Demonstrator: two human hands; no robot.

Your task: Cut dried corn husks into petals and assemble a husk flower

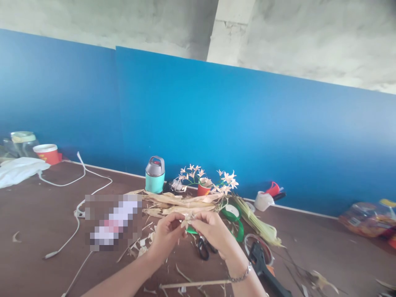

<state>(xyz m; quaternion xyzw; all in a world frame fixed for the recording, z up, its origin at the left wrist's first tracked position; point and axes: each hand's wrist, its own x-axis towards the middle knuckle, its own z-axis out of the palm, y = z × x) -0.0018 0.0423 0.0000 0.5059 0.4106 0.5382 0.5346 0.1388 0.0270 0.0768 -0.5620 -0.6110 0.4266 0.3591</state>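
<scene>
A small pale flower [187, 220], seemingly of dried husk, is held up at the middle of the work area. My left hand [167, 236] pinches it from the left, thumb and fingers closed. From the other side, my right hand [213, 232] grips it with closed fingertips. Black-handled scissors [203, 250] lie just below the hands, partly behind the right one. Beyond them are dried corn husks [182, 201] in a loose pile. Green tape [240, 232] lies right of my right hand, and pale scraps [142, 246] are scattered left of my left hand.
Finished-looking flowers [228, 180] on green stems stand around a red paper cup [203, 189]. Nearby is a turquoise flask [155, 181]. A black glue gun [264, 268], green stalks [258, 220] and a thin stick [194, 284] surround my right arm. White cable [77, 225] crosses the left side.
</scene>
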